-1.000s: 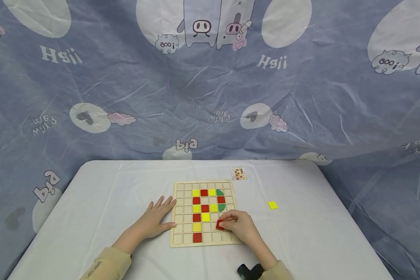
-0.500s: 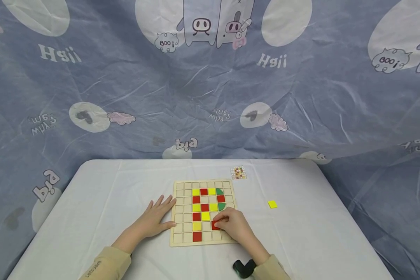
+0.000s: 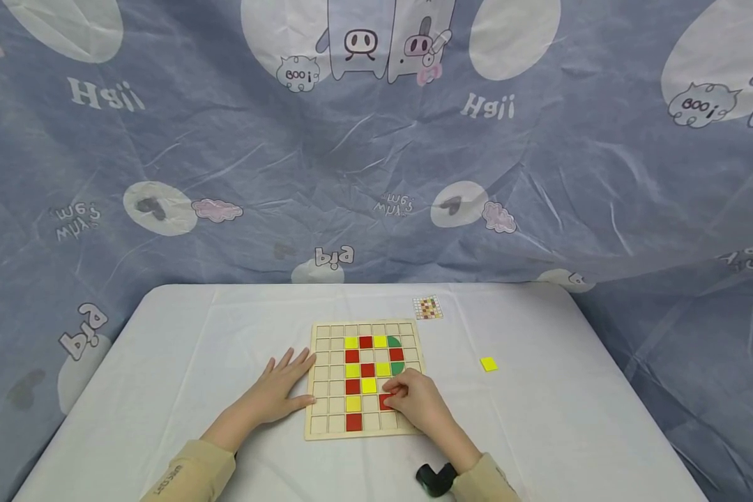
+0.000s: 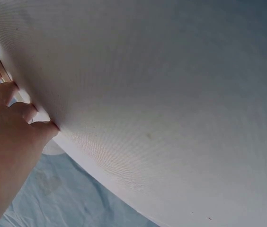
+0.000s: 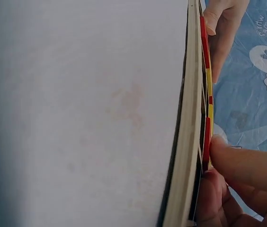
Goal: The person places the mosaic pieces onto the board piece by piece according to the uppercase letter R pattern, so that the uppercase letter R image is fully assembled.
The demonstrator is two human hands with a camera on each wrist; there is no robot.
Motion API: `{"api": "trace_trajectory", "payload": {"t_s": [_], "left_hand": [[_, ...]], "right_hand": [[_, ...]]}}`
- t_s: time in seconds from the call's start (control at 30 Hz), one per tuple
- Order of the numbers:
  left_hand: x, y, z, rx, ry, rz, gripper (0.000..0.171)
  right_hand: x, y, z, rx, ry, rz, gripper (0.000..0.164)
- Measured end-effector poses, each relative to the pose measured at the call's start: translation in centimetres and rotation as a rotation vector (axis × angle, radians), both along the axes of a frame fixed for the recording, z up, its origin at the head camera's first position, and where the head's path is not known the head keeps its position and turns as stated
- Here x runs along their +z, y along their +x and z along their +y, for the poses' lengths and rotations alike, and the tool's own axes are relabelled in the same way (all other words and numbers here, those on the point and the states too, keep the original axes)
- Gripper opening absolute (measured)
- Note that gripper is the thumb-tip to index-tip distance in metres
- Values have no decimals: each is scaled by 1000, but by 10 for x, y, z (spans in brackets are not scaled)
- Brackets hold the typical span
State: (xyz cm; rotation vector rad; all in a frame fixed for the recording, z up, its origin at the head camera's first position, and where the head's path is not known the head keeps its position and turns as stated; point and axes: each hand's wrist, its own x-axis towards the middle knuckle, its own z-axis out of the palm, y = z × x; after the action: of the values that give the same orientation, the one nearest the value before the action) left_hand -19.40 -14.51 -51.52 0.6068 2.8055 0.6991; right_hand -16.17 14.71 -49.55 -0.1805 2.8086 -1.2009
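Observation:
A wooden grid board (image 3: 319,409) lies on the table with red, yellow and green tiles in several of its cells. My right hand (image 3: 422,404) is over its lower right part, thumb and fingertips pinching a red square tile (image 3: 385,402) at a cell in the second row from the bottom. The right wrist view shows the thumb against that red tile (image 5: 207,139), low over the board; whether it is fully seated I cannot tell. My left hand (image 3: 277,392) lies with fingers spread, fingertips and thumb touching the board's left edge.
A loose yellow square tile (image 3: 489,364) lies right of the board. Behind the board is a small pattern card (image 3: 428,307). A black elbow-shaped object (image 3: 436,480) is beside the right sleeve. A patterned blue-grey cloth (image 3: 351,153) hangs behind the white table (image 3: 226,335).
My right hand has moved left by about one cell with the red tile, then stayed nearly still over that cell. The left hand keeps its place at the board's edge.

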Motion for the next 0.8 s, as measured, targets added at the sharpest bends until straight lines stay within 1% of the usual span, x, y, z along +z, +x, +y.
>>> {"api": "trace_trajectory", "payload": {"t_s": [0.13,0.27,0.43,0.63,0.7,0.8], "left_hand": [[0,0,0,1,0,-2,82],[0,-1,0,2,0,-2,83],[0,-1,0,2,-1,-4,83],[1,0,0,2,-2,-5,82],[1,0,1,2,-2,-6,82],[2,0,1,1,-1,-5,82]], "right_hand": [[4,-2,5,-34,-22,-18,14],[8,-10,22,-113,-50,-18,15],[10,-24,59,-240,-77,-11,17],[8,-35,109,-387,-32,8,22],[7,-36,123,-421,-15,11,23],[6,-37,139,-453,11,6,27]]}}
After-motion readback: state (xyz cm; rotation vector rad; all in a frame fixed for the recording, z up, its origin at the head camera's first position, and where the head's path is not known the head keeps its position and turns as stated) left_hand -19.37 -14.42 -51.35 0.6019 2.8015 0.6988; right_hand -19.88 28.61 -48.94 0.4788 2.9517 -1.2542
